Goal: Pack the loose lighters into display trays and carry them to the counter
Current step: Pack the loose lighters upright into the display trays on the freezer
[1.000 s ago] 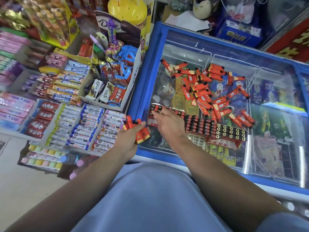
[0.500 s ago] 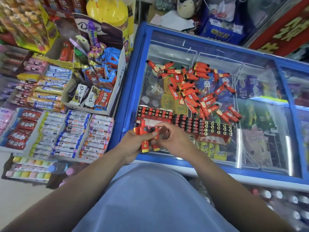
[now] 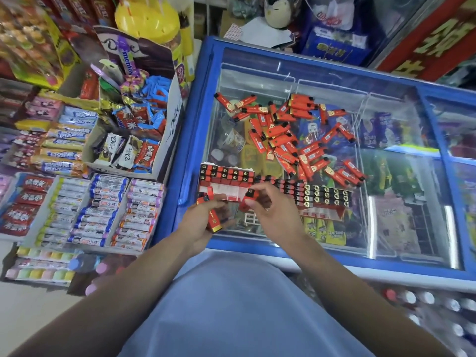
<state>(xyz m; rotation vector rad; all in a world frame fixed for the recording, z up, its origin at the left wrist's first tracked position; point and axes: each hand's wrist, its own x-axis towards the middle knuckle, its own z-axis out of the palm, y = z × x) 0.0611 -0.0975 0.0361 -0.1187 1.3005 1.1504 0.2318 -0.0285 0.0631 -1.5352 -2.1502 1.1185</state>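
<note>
On the far left, stepped shelves of wrapped sweets and gum rolls (image 3: pixel 103 210) run up to an open cardboard box of chocolate bars (image 3: pixel 134 140), which stands against the left edge of a blue-framed chest freezer with a sliding glass lid (image 3: pixel 334 261); the lid carries all the work.

Over the lid's near-left corner the left hand (image 3: pixel 198 225) is curled round a small bundle of red plastic lighters (image 3: pixel 215 222), their long axes running roughly from the near edge toward the far edge, dark caps pointing away from the person. Just beyond its fingertips lies the partly filled red and white display tray (image 3: pixel 226 182): its far rows hold lighters standing cap-up, its near row shows bare white slots.

The right hand (image 3: pixel 273 212), just beside the left, pinches a single red lighter (image 3: pixel 251 198) between thumb and forefinger, touching or nearly touching the right end of that tray's near row; the other fingers hang loosely curled. The open slots lie ahead and slightly left of this lighter, so the right hand looks nearer to the job, and the lighter probably needs to be stood upright to drop in.

Further right along the near edge sits a filled display tray of black-capped lighters (image 3: pixel 309 195). Behind both trays, toward the middle of the lid, the loose heap of red lighters (image 3: pixel 291 135) lies scattered at all angles, well apart from either hand, so much packing seems left
</note>
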